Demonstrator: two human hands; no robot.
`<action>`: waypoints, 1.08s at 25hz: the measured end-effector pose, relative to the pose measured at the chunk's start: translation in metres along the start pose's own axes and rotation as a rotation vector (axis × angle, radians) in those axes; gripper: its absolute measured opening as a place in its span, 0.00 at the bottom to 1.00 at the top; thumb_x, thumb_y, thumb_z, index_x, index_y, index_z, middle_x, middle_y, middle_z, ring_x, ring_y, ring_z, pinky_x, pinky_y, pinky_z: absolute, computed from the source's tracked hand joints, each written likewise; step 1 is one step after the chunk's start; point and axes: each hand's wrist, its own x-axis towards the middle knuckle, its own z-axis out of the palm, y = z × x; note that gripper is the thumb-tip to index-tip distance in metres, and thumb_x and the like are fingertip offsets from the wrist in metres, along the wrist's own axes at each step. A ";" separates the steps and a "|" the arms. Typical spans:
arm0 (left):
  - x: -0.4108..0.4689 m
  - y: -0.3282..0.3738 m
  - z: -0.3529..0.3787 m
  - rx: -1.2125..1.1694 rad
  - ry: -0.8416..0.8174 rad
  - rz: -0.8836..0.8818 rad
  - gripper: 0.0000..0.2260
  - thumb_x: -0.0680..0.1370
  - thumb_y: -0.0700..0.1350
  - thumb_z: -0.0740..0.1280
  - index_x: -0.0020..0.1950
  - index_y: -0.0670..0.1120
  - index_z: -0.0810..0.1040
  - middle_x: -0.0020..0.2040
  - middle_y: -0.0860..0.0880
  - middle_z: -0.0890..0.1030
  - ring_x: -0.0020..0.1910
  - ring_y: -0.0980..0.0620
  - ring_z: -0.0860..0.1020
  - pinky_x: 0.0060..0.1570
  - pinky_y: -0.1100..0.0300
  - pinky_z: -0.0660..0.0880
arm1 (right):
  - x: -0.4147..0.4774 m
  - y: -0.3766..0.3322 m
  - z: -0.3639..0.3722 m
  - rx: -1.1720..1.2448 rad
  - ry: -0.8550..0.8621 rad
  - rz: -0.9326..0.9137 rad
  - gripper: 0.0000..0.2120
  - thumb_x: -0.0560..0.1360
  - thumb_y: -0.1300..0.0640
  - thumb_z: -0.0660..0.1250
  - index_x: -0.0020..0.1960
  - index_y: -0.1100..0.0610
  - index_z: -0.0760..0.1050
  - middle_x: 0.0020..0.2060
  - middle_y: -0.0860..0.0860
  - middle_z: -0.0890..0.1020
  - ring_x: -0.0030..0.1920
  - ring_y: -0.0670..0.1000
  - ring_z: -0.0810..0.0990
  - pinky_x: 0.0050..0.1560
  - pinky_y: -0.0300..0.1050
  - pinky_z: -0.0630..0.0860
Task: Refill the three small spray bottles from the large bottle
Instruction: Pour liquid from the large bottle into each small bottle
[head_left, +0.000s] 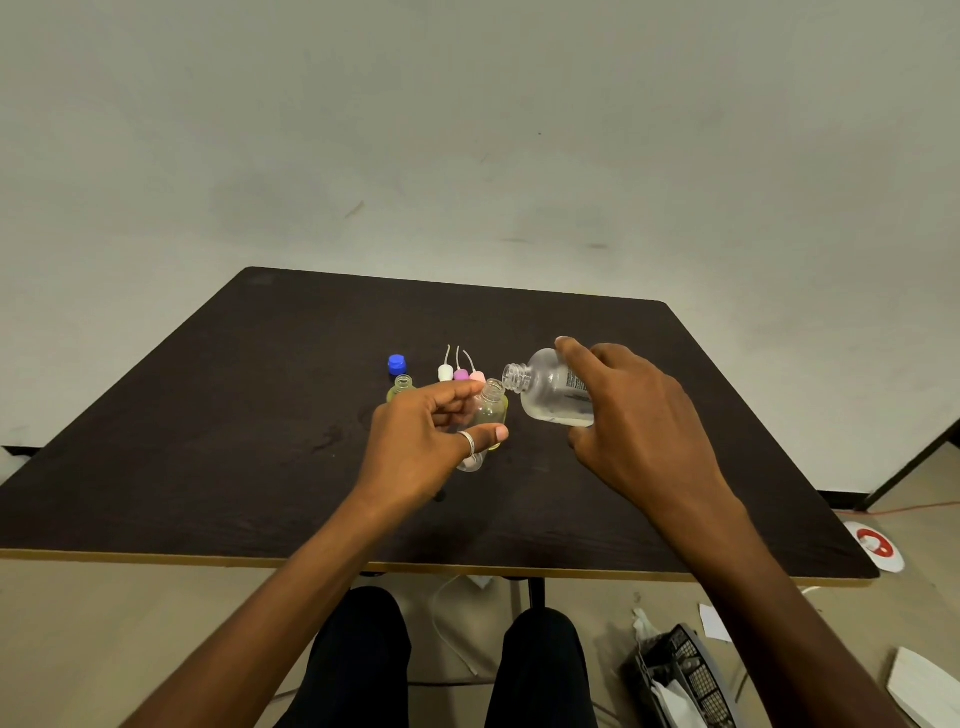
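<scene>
Count on the counter (260, 415):

- Large bottle (558, 387): one.
- Small bottles: two confirmed, a greenish small bottle (401, 388) and a clear small bottle (491, 408). A possible third, a clear form (471, 462) below the left hand (421, 447), is too hidden to confirm.
- Spray tops with tubes: three, namely white (445, 372), purple (460, 375) and pink (477, 376).
- Blue cap (397, 364): one.
- Hands: two, the second being the right hand (639, 431).
- Ring (467, 443): one.

On the floor: one black basket (691, 670) and one red-and-white disc (875, 543).
</scene>
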 end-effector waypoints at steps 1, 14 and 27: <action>0.000 0.000 0.000 0.004 -0.001 0.000 0.26 0.66 0.46 0.81 0.64 0.48 0.81 0.52 0.54 0.85 0.50 0.66 0.82 0.53 0.71 0.77 | 0.000 0.000 0.000 -0.004 0.000 -0.001 0.38 0.68 0.56 0.76 0.74 0.49 0.63 0.61 0.53 0.77 0.57 0.55 0.78 0.52 0.47 0.78; 0.000 0.001 0.001 0.018 -0.023 -0.013 0.27 0.67 0.44 0.80 0.64 0.47 0.80 0.51 0.55 0.84 0.48 0.72 0.79 0.46 0.79 0.72 | 0.001 0.003 0.001 -0.026 -0.002 -0.005 0.39 0.67 0.57 0.77 0.74 0.49 0.64 0.60 0.54 0.77 0.58 0.56 0.77 0.53 0.50 0.78; -0.001 0.001 0.001 0.043 -0.029 -0.004 0.26 0.67 0.44 0.80 0.64 0.47 0.80 0.54 0.53 0.85 0.48 0.73 0.79 0.47 0.79 0.72 | 0.001 0.002 -0.001 -0.039 0.004 -0.015 0.38 0.67 0.58 0.76 0.74 0.49 0.64 0.62 0.54 0.76 0.62 0.57 0.75 0.54 0.51 0.77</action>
